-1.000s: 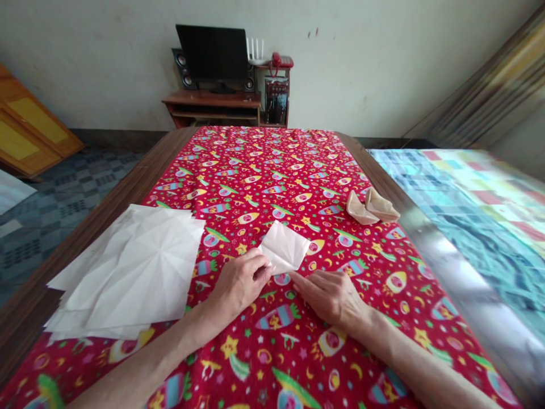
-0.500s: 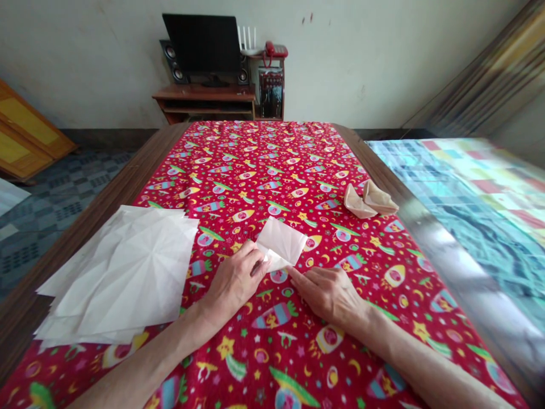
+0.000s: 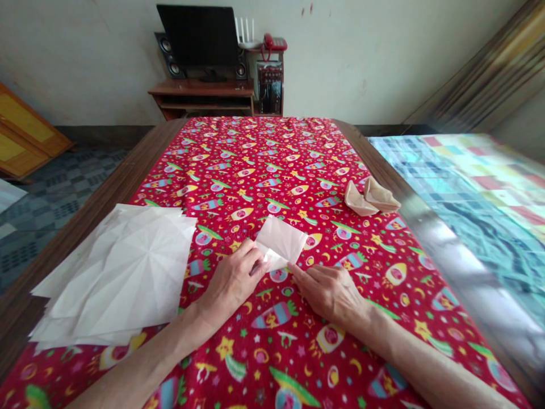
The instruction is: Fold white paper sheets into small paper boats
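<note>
A small white paper point(image 3: 281, 234), creased and folded to a squarish shape, lies on the red patterned cloth in front of me. A flap along its near left side is turned over. My left hand point(image 3: 240, 267) pinches the paper's left edge between thumb and fingers. At the near corner, the index fingertip of my right hand point(image 3: 327, 287) presses on the paper, its other fingers curled in; the thumb is mostly hidden. Left of my hands is a stack of white paper sheets point(image 3: 136, 272), the top one marked with creases radiating from its middle.
Two folded paper pieces point(image 3: 369, 197) stand at the table's right side. The red cloth point(image 3: 264, 170) covers most of the brown table point(image 3: 140, 156). Beyond it are a monitor point(image 3: 198, 42) and a red telephone point(image 3: 272, 44). A bed with a checked cover point(image 3: 481, 187) adjoins on the right.
My right index fingertip has shifted very slightly along the near corner of the paper. My left hand keeps its hold. The view has tilted a little.
</note>
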A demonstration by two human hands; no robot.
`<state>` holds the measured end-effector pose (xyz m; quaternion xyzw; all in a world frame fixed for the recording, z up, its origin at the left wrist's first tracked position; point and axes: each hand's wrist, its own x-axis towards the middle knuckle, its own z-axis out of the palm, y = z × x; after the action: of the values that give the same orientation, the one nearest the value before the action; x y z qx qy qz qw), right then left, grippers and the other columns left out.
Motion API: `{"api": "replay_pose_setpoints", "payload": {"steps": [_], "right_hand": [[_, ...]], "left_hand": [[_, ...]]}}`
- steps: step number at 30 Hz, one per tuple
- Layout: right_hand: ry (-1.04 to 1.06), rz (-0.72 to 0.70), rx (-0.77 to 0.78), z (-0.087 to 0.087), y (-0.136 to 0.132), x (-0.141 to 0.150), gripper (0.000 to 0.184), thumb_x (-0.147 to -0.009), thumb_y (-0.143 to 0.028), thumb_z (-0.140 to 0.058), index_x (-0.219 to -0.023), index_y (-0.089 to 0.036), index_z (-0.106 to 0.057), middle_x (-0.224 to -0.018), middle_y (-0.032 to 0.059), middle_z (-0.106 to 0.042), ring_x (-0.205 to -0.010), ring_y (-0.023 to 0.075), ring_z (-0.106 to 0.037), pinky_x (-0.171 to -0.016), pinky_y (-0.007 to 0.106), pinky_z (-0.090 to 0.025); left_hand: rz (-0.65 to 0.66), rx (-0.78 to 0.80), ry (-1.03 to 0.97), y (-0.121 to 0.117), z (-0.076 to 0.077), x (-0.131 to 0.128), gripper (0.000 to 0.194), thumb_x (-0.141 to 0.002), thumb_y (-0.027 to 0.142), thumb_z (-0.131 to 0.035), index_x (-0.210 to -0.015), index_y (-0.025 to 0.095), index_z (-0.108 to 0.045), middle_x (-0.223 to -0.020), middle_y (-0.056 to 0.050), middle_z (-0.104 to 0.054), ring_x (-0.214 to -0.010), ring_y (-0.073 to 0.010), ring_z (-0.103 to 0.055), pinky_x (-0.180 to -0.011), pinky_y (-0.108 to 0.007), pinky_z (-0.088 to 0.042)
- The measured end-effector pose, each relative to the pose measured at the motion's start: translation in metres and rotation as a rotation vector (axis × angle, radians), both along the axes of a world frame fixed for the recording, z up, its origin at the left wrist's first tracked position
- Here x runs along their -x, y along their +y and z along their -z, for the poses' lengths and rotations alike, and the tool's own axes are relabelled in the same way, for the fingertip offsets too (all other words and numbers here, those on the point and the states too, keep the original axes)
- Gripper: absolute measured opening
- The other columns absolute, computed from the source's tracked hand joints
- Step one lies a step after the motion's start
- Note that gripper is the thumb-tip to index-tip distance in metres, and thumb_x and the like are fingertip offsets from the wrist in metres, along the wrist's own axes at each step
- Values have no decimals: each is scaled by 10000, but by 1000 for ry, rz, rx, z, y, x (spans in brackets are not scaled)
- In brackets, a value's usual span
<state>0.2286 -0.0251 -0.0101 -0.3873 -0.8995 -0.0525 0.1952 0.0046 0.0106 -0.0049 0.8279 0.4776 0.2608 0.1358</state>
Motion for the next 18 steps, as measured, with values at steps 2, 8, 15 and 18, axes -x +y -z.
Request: {"api": "replay_pose_setpoints", "payload": {"steps": [2,8,15,18], "right_hand": [[-6,6,4,-1,0,1,307,-941,-158,-403,-1198,-109,-563,-612,-3,-597,-522,106,-523,-410,247,-294],[-29,43,16,-4,-1,4,291,-947,-183,-418,-1163,-107,-599,-611,-2,-604,-525,113,-547,-421,267,-304],[-19,79,47,-4,-1,2,300,-958,-219,-406,-1161,-141,-613,-607,-8,-607,-519,103,-539,-439,253,-292],[-29,76,31,-3,0,2,308,-960,-220,-404,-1180,-137,-603,-595,-10,-591,-483,101,-505,-426,260,-257]], "left_hand": [[-6,2,-1,0,0,0,213,-886,203,-521,-679,184,-474,-769,12,-479,-592,-88,-460,-548,-211,-369],[-16,41,17,1,-4,-2,221,-866,181,-558,-669,185,-459,-751,23,-466,-593,-94,-457,-576,-226,-377],[-17,57,42,4,-2,0,222,-893,224,-535,-687,189,-463,-771,20,-470,-620,-105,-480,-577,-235,-370],[-14,60,39,5,-1,1,219,-896,220,-530,-691,188,-462,-772,18,-467,-638,-111,-487,-590,-238,-370]]}}
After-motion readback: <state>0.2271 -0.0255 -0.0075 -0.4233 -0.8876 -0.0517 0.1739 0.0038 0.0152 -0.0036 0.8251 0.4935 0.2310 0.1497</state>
